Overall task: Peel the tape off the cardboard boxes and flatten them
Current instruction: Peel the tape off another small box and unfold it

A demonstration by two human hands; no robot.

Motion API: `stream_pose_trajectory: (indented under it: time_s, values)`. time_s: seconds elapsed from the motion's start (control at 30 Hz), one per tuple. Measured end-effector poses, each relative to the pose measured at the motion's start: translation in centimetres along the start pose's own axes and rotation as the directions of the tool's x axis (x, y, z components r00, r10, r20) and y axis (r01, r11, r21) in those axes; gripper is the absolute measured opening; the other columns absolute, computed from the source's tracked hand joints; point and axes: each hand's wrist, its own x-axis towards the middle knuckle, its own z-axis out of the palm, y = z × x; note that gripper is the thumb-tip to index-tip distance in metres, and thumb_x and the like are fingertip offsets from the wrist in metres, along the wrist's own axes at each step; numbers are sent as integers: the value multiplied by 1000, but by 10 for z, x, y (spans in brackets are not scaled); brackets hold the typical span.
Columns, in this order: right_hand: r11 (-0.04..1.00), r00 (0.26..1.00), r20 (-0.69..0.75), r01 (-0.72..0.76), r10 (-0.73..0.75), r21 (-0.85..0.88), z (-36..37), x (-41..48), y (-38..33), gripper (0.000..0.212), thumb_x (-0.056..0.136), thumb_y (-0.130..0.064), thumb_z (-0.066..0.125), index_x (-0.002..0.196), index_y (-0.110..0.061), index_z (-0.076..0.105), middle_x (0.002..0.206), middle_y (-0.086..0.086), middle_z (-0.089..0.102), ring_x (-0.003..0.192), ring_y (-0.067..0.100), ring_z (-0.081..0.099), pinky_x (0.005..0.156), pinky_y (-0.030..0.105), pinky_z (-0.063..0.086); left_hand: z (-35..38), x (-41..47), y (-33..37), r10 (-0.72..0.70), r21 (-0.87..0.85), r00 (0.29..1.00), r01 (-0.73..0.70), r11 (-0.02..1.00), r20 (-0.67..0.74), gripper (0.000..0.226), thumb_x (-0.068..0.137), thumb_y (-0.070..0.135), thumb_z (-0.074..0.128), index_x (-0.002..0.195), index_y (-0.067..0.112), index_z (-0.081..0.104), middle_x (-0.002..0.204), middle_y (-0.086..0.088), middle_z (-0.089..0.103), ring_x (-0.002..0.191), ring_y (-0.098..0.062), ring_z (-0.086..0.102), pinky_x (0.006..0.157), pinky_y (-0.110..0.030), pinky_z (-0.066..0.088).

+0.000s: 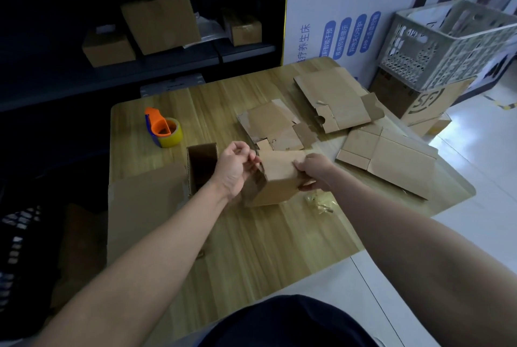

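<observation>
Left hand (235, 167) pinches the upper edge of a small cardboard box (279, 178) at the middle of the counter (251, 240) while the right hand (316, 172) grips its other side; tape-peeling seems underway, calling for a steady pull.

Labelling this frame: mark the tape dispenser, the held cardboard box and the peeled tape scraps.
tape dispenser (158, 124), head view, on its orange body.
held cardboard box (279, 177), head view, on its bare top face.
peeled tape scraps (319, 204), head view, middle of the crumpled pile.

Left hand (233, 172) and right hand (316, 172) hide edges of the held box (279, 178).
</observation>
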Motion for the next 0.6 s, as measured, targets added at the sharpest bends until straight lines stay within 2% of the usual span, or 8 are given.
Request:
stream_pose_trajectory:
  time_s: [0.07, 0.1, 0.17, 0.23, 0.33, 0.4, 0.47, 0.6]
  values:
    - [996, 998, 7, 65, -65, -53, 0, 1, -1, 50, 91, -27, 62, 135, -14, 41, 130, 14, 45, 108, 29, 51, 82, 44, 54, 4, 1, 8, -31, -157, 999, 24, 987, -45, 26, 98, -2, 35, 78, 12, 45, 63, -5, 48, 63, -21, 51, 68, -33, 43]
    - [967, 990, 5, 140, -142, -213, 0, 2, 0, 64, 88, -29, 65, 143, -21, 34, 136, 14, 41, 113, 30, 49, 89, 43, 50, 6, 2, 11, -33, -183, 997, 19, 983, -73, 27, 98, -2, 35, 77, 12, 45, 63, -5, 49, 62, -20, 51, 67, -34, 43]
    - [816, 946, 86, 315, -313, -485, 2, 0, -4, 87, 81, -33, 71, 150, -34, 17, 153, 8, 18, 135, 34, 28, 108, 52, 32, 9, 4, 16, -18, -161, 991, -3, 987, -129, 27, 98, -3, 34, 77, 11, 45, 65, -6, 48, 62, -20, 51, 64, -34, 43]
    - [682, 867, 271, 496, -417, -538, 5, -5, -16, 103, 74, -35, 76, 149, -40, 7, 158, -2, 0, 144, 33, 4, 113, 59, 15, 12, 6, 19, 10, -105, 986, -28, 994, -169, 28, 98, -2, 34, 76, 12, 44, 65, -6, 48, 62, -19, 51, 62, -33, 42]
    - [499, 782, 470, 623, -409, -602, 17, -11, -32, 124, 60, -48, 82, 149, -39, -4, 158, -6, -3, 144, 30, -5, 112, 63, 10, 22, 4, 21, 21, -78, 987, -34, 996, -157, 29, 99, -1, 34, 75, 13, 44, 64, -4, 49, 60, -18, 52, 62, -34, 44]
    - [434, 773, 465, 630, -431, -644, 24, -14, -33, 130, 54, -49, 85, 150, -33, -1, 156, -4, 7, 143, 31, 3, 113, 58, 17, 32, 3, 20, -15, -139, 990, -6, 990, -144, 29, 98, -3, 33, 75, 12, 43, 63, -5, 48, 59, -19, 52, 62, -35, 45]
    - [404, 743, 407, 644, -532, -649, 23, -15, -30, 123, 53, -44, 87, 149, -23, 12, 145, 2, 25, 134, 32, 27, 107, 44, 33, 37, 2, 21, -67, -237, 987, 31, 971, -145, 31, 96, -7, 29, 73, 11, 42, 60, -6, 47, 57, -19, 50, 62, -35, 46]
    - [491, 699, 291, 683, -653, -540, -6, -17, -20, 104, 56, -33, 88, 139, -16, 28, 124, 0, 34, 112, 20, 42, 98, 35, 44, 30, 4, 26, -107, -249, 955, 36, 968, -275, 34, 89, -10, 23, 73, 13, 43, 60, -4, 44, 53, -16, 47, 52, -27, 43]
